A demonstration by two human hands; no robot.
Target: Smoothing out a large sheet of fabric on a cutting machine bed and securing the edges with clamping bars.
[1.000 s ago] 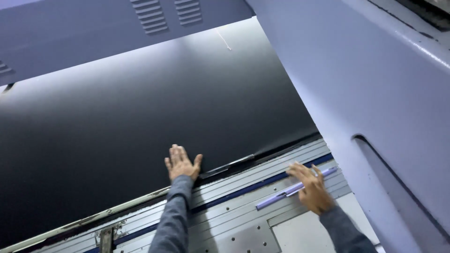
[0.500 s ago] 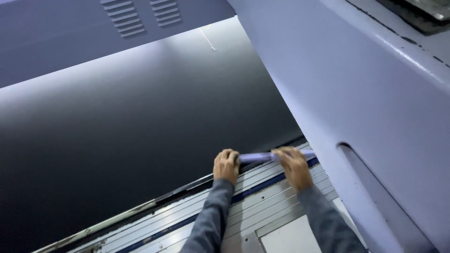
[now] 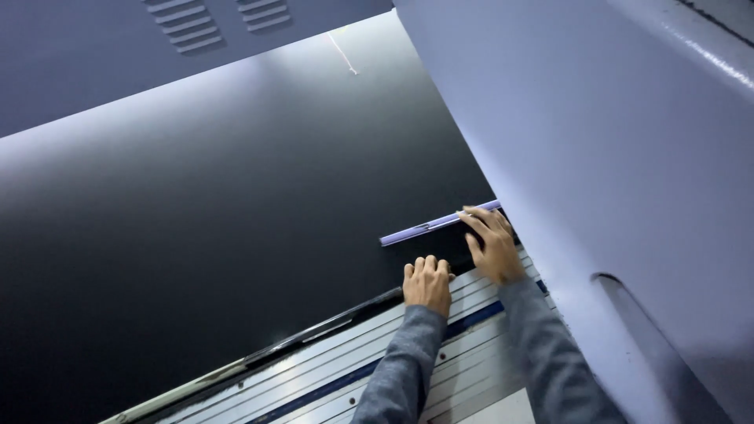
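Observation:
A large black sheet (image 3: 220,220) fills most of the view, lying over a machine bed. My left hand (image 3: 428,284) rests palm down on the sheet's near edge, fingers together, holding nothing. My right hand (image 3: 492,243) grips the right end of a thin pale purple strip (image 3: 428,227) that lies flat across the black sheet near its right side. Both forearms wear grey sleeves.
A ribbed grey metal rail with a dark blue stripe (image 3: 369,369) runs along the sheet's near edge. A big pale blue machine housing (image 3: 613,157) rises at the right, close to my right hand. A louvred panel (image 3: 181,27) sits at the top left.
My right hand lifted the purple strip off the ribbed rail and carried it up onto the black sheet. My left hand shifted right along the sheet's edge and let go of the strip.

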